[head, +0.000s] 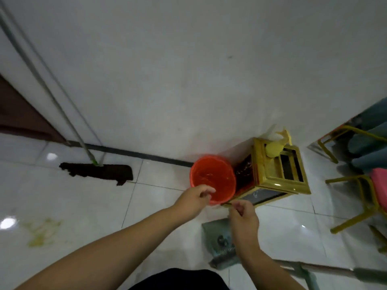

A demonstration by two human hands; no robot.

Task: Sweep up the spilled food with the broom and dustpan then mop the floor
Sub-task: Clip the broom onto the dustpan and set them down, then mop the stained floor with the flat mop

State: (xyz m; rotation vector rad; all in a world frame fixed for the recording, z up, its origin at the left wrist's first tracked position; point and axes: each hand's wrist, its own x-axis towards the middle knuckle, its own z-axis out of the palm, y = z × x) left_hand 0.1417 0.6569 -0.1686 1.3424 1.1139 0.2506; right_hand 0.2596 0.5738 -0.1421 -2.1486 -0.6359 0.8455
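The yellowish smear [41, 232] stains the floor [159, 208] far left, well apart from the mop [98, 171] against the wall. Both hands, left hand [194, 200] and right hand [244, 218], hang loosely curled, empty, near the orange bucket [212, 177] (dustpan [219, 241] below). Best wet the mop first.

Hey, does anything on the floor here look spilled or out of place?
Yes. A yellowish-green smear stains the white tiles at lower left, apart from the mop leaning by the wall. It looks like unmopped food residue.
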